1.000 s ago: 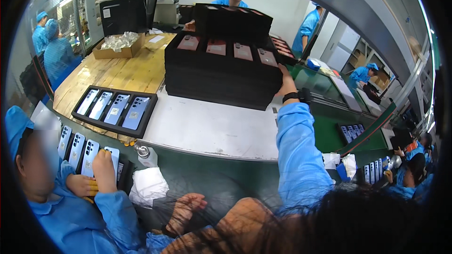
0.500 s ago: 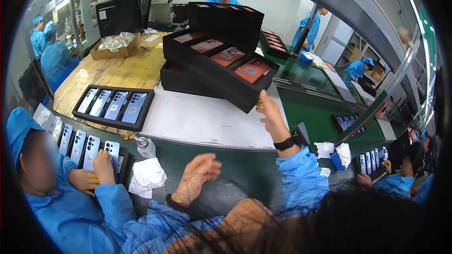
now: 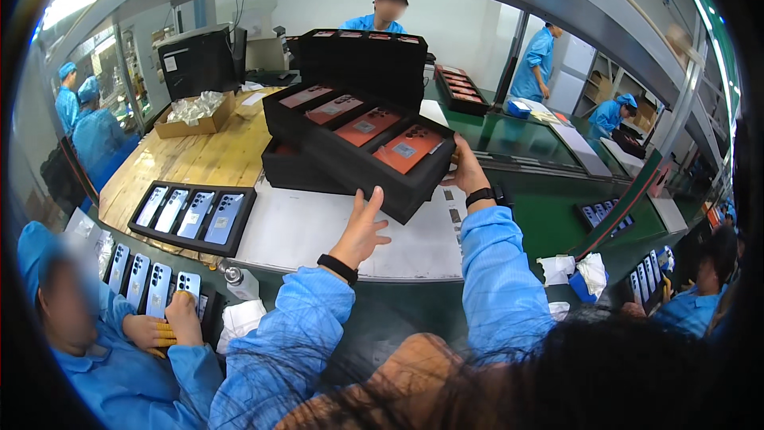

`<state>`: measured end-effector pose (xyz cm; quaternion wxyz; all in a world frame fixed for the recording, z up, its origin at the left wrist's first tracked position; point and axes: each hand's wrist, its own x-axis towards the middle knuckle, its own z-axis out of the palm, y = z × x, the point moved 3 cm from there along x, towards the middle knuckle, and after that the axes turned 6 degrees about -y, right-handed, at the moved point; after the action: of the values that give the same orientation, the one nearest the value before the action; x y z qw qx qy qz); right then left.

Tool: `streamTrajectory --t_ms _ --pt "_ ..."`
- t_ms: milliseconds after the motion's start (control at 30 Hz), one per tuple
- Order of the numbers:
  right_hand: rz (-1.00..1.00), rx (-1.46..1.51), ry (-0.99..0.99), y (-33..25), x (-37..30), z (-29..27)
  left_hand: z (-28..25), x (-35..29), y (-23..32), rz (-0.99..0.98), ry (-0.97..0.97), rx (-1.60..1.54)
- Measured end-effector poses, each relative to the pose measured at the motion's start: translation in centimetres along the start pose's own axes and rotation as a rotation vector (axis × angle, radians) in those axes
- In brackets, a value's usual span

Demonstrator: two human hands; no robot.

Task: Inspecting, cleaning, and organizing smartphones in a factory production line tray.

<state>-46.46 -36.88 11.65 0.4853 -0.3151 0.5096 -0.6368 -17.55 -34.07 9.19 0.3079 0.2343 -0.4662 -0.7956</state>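
A black foam tray (image 3: 338,146) with several orange-red phones (image 3: 407,149) in its slots lies askew on top of another black tray (image 3: 278,167). Its near right corner juts out over the white board. My right hand (image 3: 468,169) grips the tray's right end, fingers against the side wall. My left hand (image 3: 364,228) is at the tray's near front edge, fingers spread and thumb up; whether its fingertips touch the foam I cannot tell. Behind, more black trays (image 3: 362,64) are stacked higher.
A black tray of blue phones (image 3: 191,219) lies on the left near a spray-type bottle (image 3: 239,280) and white cloths (image 3: 241,320). A co-worker (image 3: 103,334) handles blue phones beside me. A cardboard box (image 3: 191,118) stands at the back left; a metal beam crosses overhead.
My left hand has moved forward and up from above the green bench to the tray's front edge. My right hand has shifted up along the tray's right end, now gripping it.
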Motion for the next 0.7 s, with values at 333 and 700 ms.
streamTrajectory --t_ms 333,700 --pt "-0.327 -0.119 0.252 6.9 -15.8 8.2 -8.1 -3.4 -2.0 0.409 0.149 -0.323" --pt "-0.509 -0.219 -0.026 15.3 -25.4 20.4 -9.8 -9.7 2.8 0.808 0.627 -0.228"
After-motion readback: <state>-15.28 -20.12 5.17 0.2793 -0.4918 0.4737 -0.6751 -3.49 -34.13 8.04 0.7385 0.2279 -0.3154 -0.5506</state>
